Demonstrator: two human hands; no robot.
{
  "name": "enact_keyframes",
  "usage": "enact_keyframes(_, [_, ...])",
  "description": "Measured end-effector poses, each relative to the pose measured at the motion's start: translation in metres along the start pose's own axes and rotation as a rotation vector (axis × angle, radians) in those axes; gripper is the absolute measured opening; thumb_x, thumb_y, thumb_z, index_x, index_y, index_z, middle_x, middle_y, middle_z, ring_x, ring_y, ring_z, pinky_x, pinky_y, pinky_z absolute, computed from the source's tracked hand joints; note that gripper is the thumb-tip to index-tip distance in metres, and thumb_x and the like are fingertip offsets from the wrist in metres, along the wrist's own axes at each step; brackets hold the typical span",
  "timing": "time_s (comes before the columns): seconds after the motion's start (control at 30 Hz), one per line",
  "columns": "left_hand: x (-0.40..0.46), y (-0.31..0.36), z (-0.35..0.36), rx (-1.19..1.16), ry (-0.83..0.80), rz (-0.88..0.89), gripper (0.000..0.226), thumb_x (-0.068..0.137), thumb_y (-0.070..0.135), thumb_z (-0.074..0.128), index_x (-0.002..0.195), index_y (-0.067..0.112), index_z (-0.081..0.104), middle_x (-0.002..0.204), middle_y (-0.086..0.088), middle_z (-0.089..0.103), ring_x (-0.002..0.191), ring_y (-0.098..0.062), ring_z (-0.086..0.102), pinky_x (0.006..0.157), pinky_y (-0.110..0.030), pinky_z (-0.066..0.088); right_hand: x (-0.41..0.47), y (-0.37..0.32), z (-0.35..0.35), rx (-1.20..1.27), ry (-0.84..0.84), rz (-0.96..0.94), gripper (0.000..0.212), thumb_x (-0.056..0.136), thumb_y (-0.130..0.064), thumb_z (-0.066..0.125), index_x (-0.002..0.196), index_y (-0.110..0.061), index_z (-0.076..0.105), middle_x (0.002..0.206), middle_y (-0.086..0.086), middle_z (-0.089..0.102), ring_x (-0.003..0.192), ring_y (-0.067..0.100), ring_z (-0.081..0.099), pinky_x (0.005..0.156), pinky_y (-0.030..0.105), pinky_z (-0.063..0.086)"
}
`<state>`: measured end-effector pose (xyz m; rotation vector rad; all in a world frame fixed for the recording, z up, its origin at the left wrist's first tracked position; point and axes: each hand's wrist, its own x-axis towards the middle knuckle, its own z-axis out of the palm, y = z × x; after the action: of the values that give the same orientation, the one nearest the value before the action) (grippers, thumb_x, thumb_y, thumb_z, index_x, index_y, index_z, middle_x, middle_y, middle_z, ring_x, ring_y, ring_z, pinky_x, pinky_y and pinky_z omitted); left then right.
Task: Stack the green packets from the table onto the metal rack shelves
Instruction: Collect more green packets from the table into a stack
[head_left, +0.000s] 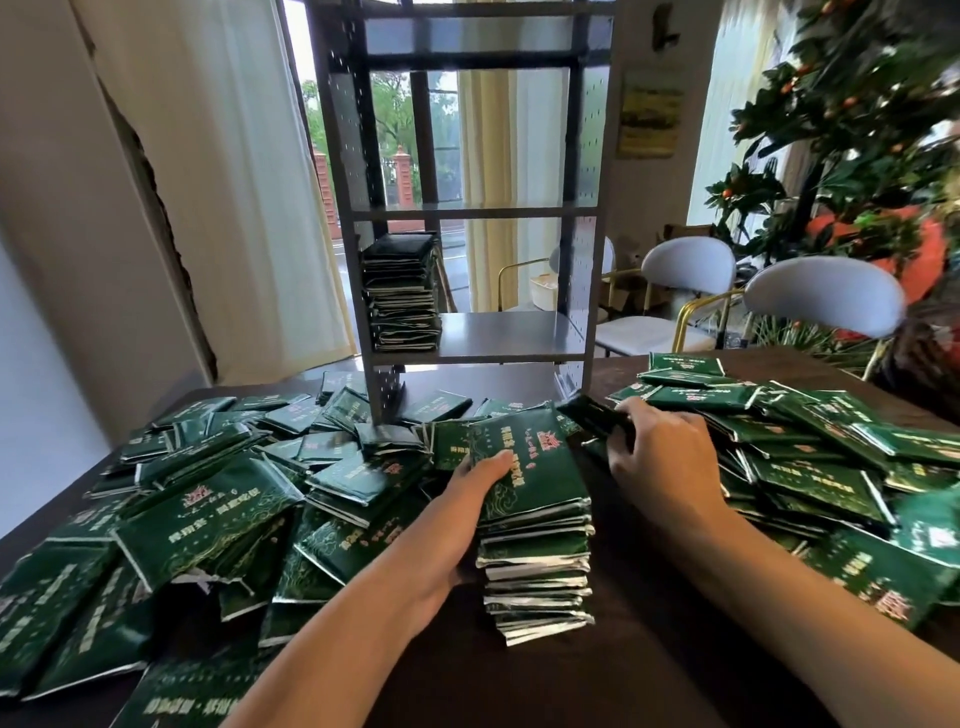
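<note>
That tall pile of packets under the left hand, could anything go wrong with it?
The stack leans, steadied only by the left hand, so it could topple or fan out when lifted. The right hand is pulling another packet from the loose heap, which may slide.

Daylight comes through a tall far window (441, 145) hung with pale curtains (249, 171) — trees outside. A cracked cream wall (78, 218) stands left. Far right, white-backed chairs (685, 275) with gold frames sit beside an orange-fruited tree (852, 119) — a dark brown surface (550, 691) lies near.
</note>
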<state>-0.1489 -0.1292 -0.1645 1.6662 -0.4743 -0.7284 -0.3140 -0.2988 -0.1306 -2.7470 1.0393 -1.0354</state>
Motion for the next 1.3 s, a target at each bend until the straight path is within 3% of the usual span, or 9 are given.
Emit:
enact_keyframes(0.13, [-0.062,0.022,0.002,-0.030,-0.174,-0.055,0.044,0.091,0.060,0.060,0.131,0.042,0.058,0.127,0.005,0.067,0.118,-0.024,0.063,0.094,-0.039,0.055,-0.011,-0.031,-0.031,0.337,-0.062,0.100,0.010,0.094,-0.023,0.063,0.099,-0.022,0.055,0.077,-0.007,0.062,0.071,0.019,0.059,0.065,0.030,0.037])
enact_keyframes(0.3, [-0.087,0.038,0.012,-0.101,-0.230,-0.042,0.047,0.092,0.059,0.057,0.132,0.035,0.058,0.121,0.005,0.071,0.111,-0.018,0.068,0.092,-0.041,0.056,-0.015,-0.058,-0.060,0.910,-0.200,0.255,0.022,0.091,-0.009,0.063,0.075,-0.015,0.051,0.061,-0.004,0.047,0.046,0.003,0.040,0.048,0.016,0.035])
enact_keyframes(0.53, [-0.085,0.037,0.012,-0.130,-0.206,-0.067,0.069,0.075,0.073,0.063,0.133,0.037,0.057,0.131,0.002,0.066,0.122,-0.022,0.061,0.106,-0.052,0.046,-0.020,-0.064,-0.066,1.427,-0.475,0.631,0.011,0.089,-0.015,0.062,0.082,-0.014,0.069,0.081,0.003,0.068,0.077,0.019,0.062,0.074,0.033,0.047])
enact_keyframes(0.63, [-0.085,0.036,0.011,-0.168,-0.209,-0.055,0.056,0.085,0.065,0.060,0.130,0.032,0.059,0.122,0.001,0.071,0.113,-0.020,0.067,0.105,-0.048,0.048,-0.022,-0.056,-0.064,1.391,-0.506,0.616,0.019,0.093,-0.004,0.058,0.091,-0.014,0.074,0.084,0.005,0.073,0.068,0.013,0.067,0.066,0.027,0.049])
enact_keyframes(0.73, [-0.084,0.033,0.011,-0.166,-0.231,-0.028,0.093,0.060,0.081,0.066,0.141,0.039,0.049,0.141,0.006,0.057,0.132,-0.021,0.052,0.114,-0.053,0.036,-0.021,-0.052,-0.065,1.448,-0.474,0.703,0.039,0.087,0.013,0.055,0.110,-0.014,0.071,0.094,0.012,0.068,0.074,0.020,0.064,0.063,0.028,0.050])
enact_keyframes(0.87, [-0.082,0.035,0.014,-0.181,-0.235,-0.011,0.108,0.051,0.088,0.067,0.147,0.046,0.040,0.153,0.007,0.045,0.140,-0.022,0.042,0.116,-0.058,0.030,-0.015,-0.049,-0.068,1.551,-0.352,0.776,0.045,0.080,0.017,0.059,0.108,-0.016,0.071,0.112,0.020,0.070,0.095,0.031,0.069,0.090,0.041,0.055])
enact_keyframes(0.93, [-0.084,0.036,0.014,-0.177,-0.238,-0.001,0.114,0.049,0.089,0.068,0.150,0.047,0.034,0.156,0.007,0.040,0.142,-0.022,0.039,0.116,-0.058,0.029,-0.013,-0.052,-0.078,1.602,-0.319,0.756,0.040,0.080,0.015,0.061,0.105,-0.015,0.070,0.110,0.020,0.070,0.098,0.033,0.071,0.092,0.043,0.056])
enact_keyframes(1.13, [-0.092,0.043,0.017,-0.169,-0.189,-0.008,0.116,0.047,0.085,0.070,0.150,0.047,0.034,0.154,0.002,0.044,0.138,-0.026,0.045,0.113,-0.058,0.036,-0.005,-0.068,-0.099,1.650,-0.276,0.580,0.024,0.082,0.009,0.064,0.091,-0.013,0.065,0.103,0.015,0.068,0.085,0.027,0.071,0.064,0.031,0.061])
enact_keyframes(1.3, [-0.091,0.041,0.018,-0.156,-0.134,-0.018,0.075,0.079,0.075,0.063,0.143,0.040,0.048,0.137,0.000,0.064,0.119,-0.025,0.065,0.094,-0.058,0.055,-0.013,-0.081,-0.090,1.412,-0.378,0.485,0.023,0.081,0.007,0.067,0.076,-0.014,0.064,0.089,0.012,0.066,0.078,0.027,0.066,0.045,0.025,0.049])
